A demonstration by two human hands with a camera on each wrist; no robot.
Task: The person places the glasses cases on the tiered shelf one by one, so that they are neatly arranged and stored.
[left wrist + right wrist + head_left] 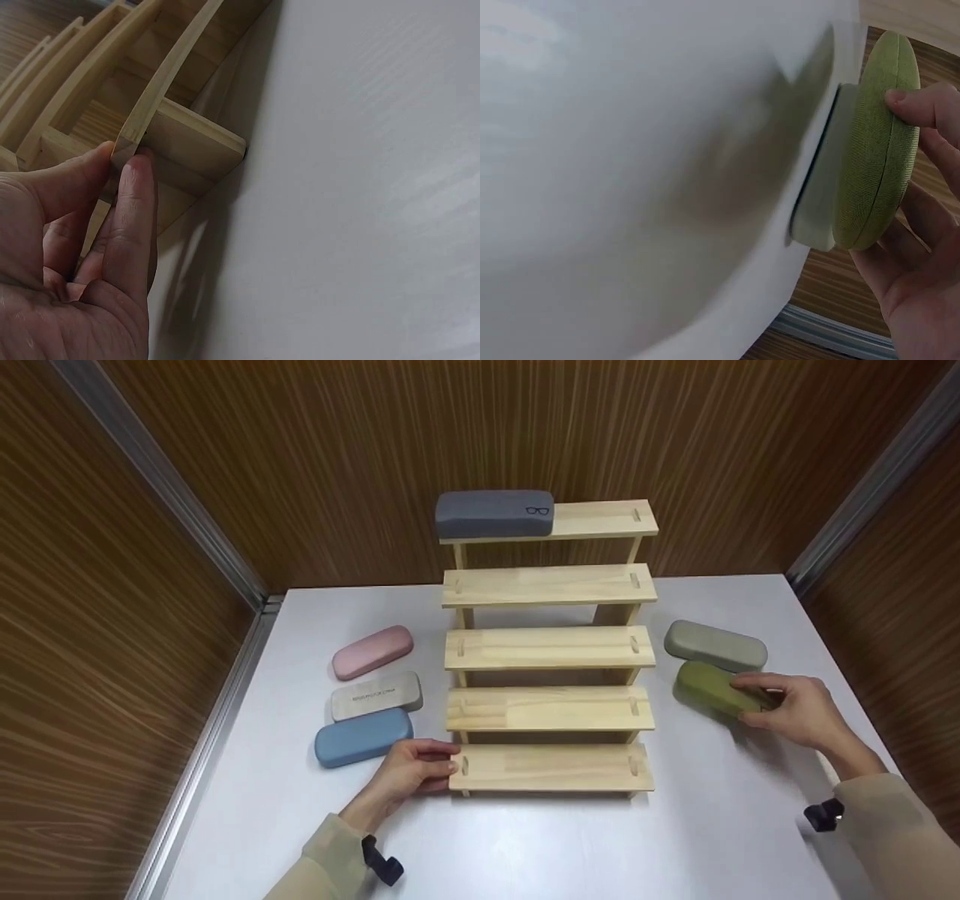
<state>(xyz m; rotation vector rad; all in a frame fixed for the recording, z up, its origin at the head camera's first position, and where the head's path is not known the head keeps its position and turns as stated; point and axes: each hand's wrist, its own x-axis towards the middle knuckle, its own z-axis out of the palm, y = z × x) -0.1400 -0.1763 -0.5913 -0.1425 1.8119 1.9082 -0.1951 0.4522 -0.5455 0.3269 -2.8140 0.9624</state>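
At the lowest step of a wooden tiered stand [551, 769], my left hand [416, 769] pinches the left end of the board between thumb and fingers. In the left wrist view the fingertips meet on the corner of that board [142, 112]. Over on the right, my right hand [802, 709] grips a green glasses case [712, 688] by its right end, thumb on one side and fingers on the other. The right wrist view shows the green case held above the white surface, with a grey-green glasses case [716, 645] behind it. A dark blue-grey glasses case [495, 514] lies on the top step.
Left of the stand lie a pink case [373, 652], a whitish case [377, 696] with lettering and a blue case [364, 737]. All stand on a white table [555, 847]. Wood-grain panels [337, 472] enclose the back and both sides.
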